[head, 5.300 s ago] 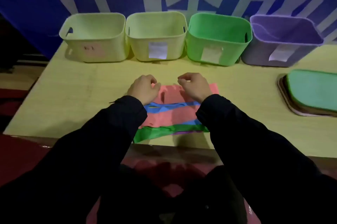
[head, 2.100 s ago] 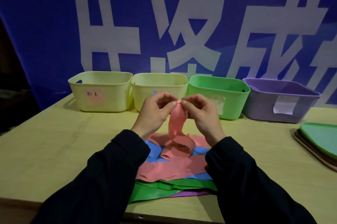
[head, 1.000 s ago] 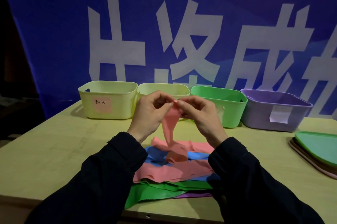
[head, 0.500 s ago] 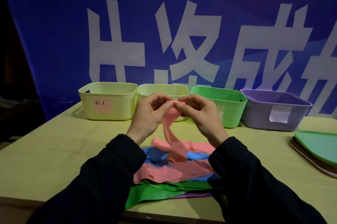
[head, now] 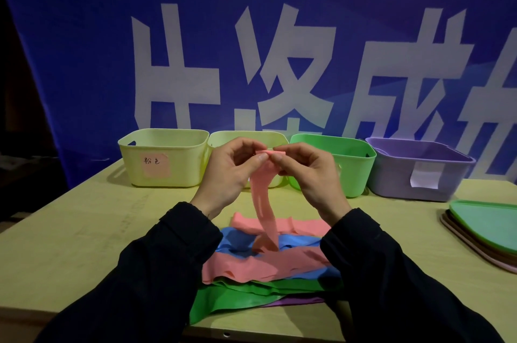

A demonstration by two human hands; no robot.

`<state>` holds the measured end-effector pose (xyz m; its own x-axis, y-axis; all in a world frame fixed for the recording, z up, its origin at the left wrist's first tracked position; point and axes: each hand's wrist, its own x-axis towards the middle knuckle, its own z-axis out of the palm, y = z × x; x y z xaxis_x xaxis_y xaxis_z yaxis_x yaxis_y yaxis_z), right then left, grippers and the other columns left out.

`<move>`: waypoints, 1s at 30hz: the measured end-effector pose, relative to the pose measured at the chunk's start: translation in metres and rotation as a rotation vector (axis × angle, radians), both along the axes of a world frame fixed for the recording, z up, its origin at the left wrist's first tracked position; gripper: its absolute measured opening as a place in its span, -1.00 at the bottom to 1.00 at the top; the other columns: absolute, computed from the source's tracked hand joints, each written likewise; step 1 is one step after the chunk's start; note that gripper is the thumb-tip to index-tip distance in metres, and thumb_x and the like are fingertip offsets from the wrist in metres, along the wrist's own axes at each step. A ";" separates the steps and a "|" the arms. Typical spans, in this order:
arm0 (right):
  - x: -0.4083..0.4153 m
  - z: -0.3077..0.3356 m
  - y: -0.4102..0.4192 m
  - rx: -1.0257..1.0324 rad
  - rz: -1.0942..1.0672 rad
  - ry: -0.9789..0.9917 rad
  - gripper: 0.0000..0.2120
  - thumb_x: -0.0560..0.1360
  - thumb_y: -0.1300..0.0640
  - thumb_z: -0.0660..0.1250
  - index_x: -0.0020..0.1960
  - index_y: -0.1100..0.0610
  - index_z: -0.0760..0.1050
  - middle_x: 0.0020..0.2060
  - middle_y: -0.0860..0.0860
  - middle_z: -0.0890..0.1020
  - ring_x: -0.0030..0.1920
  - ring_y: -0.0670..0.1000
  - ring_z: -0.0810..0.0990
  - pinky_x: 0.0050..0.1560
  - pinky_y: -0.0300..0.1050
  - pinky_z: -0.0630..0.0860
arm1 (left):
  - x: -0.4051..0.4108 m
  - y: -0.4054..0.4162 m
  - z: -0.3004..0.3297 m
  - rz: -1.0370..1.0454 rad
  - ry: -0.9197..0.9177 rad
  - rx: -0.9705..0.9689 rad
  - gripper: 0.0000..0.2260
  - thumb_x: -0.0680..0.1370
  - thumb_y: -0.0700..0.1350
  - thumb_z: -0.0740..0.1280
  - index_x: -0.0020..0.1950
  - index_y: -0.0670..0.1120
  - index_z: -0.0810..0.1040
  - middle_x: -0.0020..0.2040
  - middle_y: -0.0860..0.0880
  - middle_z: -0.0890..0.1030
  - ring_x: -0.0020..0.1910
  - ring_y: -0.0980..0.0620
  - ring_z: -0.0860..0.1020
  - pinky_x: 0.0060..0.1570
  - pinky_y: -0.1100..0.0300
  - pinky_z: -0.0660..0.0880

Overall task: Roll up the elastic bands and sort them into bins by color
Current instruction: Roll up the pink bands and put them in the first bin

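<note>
**A:** Head view is all I have. What are you reading off it?

**B:** I see both hands raised above the middle of the table. My left hand and right hand have their thumbs and forefingers curled in, pinching the top end of a pink elastic band between them. That top end looks folded or started into a small roll, though I cannot tell how many turns.

**A:** And the rest of the band?

**B:** It hangs straight down from the fingers, and its lower end touches the pile of bands lying near the front edge of the table. In that pile I make out another pink band on top, a blue band under it, a green band lower down, and a sliver of a purple band at the bottom.

**A:** Bins?

**B:** Four in a row along the back edge. From the left: a pale yellow bin with a pink label bearing handwriting, a second pale yellow bin partly hidden behind my hands, a green bin, and a purple bin with a white label. The hands are in front of the second and third.

**A:** Anything else?

**B:** A stack of lids, green on top, at the right edge, and a blue banner with large white characters behind the table.
</note>
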<state>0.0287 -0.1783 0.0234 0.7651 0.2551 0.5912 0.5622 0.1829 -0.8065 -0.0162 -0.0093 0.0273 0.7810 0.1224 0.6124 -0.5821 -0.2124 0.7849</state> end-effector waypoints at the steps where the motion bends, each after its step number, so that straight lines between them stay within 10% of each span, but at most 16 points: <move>1: 0.000 0.002 0.000 -0.001 -0.003 -0.013 -0.90 0.52 0.28 0.46 0.03 0.22 0.67 -0.15 0.12 0.74 -0.14 -0.01 0.70 -0.11 -0.15 0.61 | 0.000 0.000 0.002 0.000 -0.004 0.004 -0.86 0.55 -0.31 0.43 0.10 -0.17 0.65 -0.06 0.01 0.73 -0.02 0.10 0.69 0.01 0.27 0.58; 30: -0.001 0.004 -0.004 0.031 -0.053 -0.046 -0.85 0.48 0.28 0.49 0.05 0.21 0.68 -0.11 0.09 0.75 -0.07 -0.01 0.72 -0.05 -0.17 0.61 | 0.002 -0.004 0.002 0.007 0.036 0.030 -0.74 0.63 -0.27 0.34 0.28 -0.07 0.62 0.06 -0.02 0.73 0.11 0.07 0.68 0.21 0.09 0.59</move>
<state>0.0275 -0.1825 0.0273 0.7493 0.1960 0.6326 0.6078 0.1759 -0.7744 -0.0143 -0.0134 0.0296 0.8020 0.1099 0.5872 -0.5519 -0.2397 0.7987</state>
